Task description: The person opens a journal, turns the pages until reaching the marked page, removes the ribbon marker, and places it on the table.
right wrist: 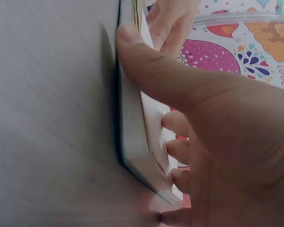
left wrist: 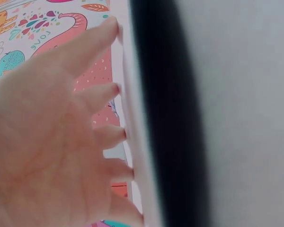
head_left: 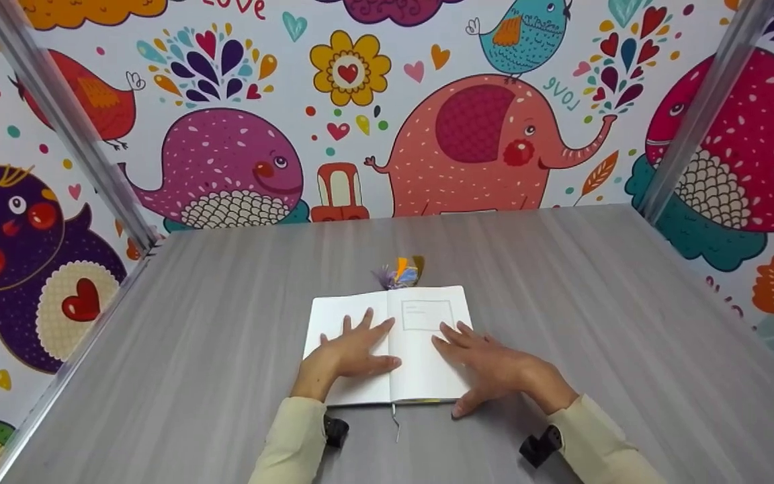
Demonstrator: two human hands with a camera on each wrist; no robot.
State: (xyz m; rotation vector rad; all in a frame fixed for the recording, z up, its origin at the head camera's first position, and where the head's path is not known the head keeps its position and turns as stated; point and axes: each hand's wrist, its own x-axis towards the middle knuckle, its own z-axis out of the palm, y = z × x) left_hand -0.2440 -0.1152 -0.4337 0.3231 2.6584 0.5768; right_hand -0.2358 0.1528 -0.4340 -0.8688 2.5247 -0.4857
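Note:
An open notebook (head_left: 420, 383) with white pages lies on the table in the head view. Its right page carries a faint printed box, and a thin ribbon (head_left: 396, 423) hangs out at the bottom edge. Across the left page my left hand (head_left: 353, 353) is spread, fingertips touching the paper in the left wrist view too. My right hand (head_left: 488, 366) rests on the right page's outer side with its fingers extended. In the right wrist view, the thumb (right wrist: 144, 56) lies at the edge of the thick page block (right wrist: 134, 118). Neither hand grips anything.
Just beyond the notebook's top edge lies a small bundle (head_left: 402, 272) of purple, orange and blue pieces, its kind unclear. The grey wood-grain table (head_left: 226, 323) meets a cartoon-printed wall (head_left: 353, 134). Metal posts (head_left: 78, 128) stand at both back corners.

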